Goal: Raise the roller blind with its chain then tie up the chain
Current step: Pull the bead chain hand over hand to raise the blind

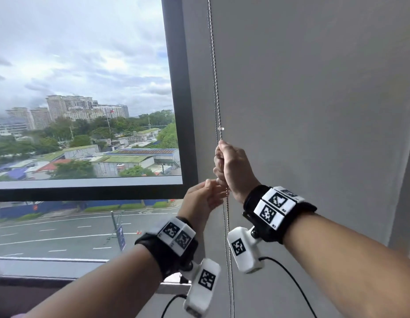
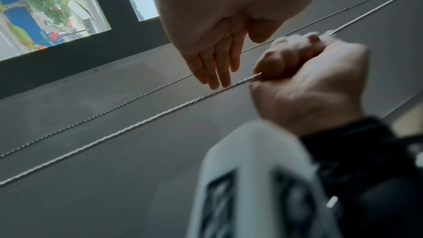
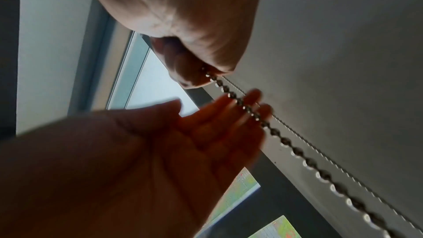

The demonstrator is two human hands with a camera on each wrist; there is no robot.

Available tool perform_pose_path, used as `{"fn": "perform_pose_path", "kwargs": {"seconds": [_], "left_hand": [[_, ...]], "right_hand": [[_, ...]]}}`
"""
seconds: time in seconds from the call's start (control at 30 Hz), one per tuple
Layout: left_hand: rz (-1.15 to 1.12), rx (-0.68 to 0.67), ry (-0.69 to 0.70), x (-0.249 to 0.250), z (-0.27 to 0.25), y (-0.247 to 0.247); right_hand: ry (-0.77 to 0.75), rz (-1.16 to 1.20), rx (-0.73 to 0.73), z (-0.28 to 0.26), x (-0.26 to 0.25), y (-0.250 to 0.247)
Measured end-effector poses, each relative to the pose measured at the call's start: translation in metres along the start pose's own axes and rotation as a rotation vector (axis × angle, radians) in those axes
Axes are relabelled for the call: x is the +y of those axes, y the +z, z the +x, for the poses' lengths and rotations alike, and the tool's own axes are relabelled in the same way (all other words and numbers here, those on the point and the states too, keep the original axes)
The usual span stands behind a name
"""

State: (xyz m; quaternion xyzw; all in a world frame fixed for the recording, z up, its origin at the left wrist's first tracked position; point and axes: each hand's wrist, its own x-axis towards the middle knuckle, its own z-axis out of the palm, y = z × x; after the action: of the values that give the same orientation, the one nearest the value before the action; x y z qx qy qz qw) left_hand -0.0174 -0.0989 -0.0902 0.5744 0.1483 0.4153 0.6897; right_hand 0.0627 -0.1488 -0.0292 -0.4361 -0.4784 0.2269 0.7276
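Observation:
A metal bead chain (image 1: pixel 219 106) hangs in two strands in front of a grey panel (image 1: pixel 314 99); whether that panel is the blind's fabric I cannot tell. My right hand (image 1: pixel 225 161) grips one strand in a fist, just below a small clear connector (image 1: pixel 220 129). The left wrist view shows that strand (image 2: pixel 160 115) running into the right fist (image 2: pixel 309 79), with the other strand (image 2: pixel 114 109) free behind it. My left hand (image 1: pixel 207 195) is just below the right, its straight fingers (image 2: pixel 215 71) at the chain. In the right wrist view its open palm (image 3: pixel 183 142) lies behind the chain (image 3: pixel 297 149).
A dark window frame (image 1: pixel 176 88) stands left of the chain, with glass (image 1: pixel 84 88) showing buildings and a road. A sill (image 1: pixel 50 265) runs below. Cables (image 1: pixel 291 278) trail from the wrist cameras.

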Motion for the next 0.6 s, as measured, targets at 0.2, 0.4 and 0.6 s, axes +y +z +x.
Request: {"fn": "perform_pose_path", "kwargs": {"seconds": [0.2, 0.4, 0.6], "left_hand": [[-0.026, -0.175, 0.052, 0.055, 0.014, 0.014], [0.047, -0.21, 0.059, 0.083, 0.031, 0.035], [-0.004, -0.125, 0.104, 0.073, 0.037, 0.048]], "right_hand": [[0.008, -0.104, 0.038, -0.022, 0.021, -0.01], [0.123, -0.104, -0.005, -0.045, 0.05, -0.02], [0.122, -0.189, 0.003, -0.064, 0.059, -0.025]]}}
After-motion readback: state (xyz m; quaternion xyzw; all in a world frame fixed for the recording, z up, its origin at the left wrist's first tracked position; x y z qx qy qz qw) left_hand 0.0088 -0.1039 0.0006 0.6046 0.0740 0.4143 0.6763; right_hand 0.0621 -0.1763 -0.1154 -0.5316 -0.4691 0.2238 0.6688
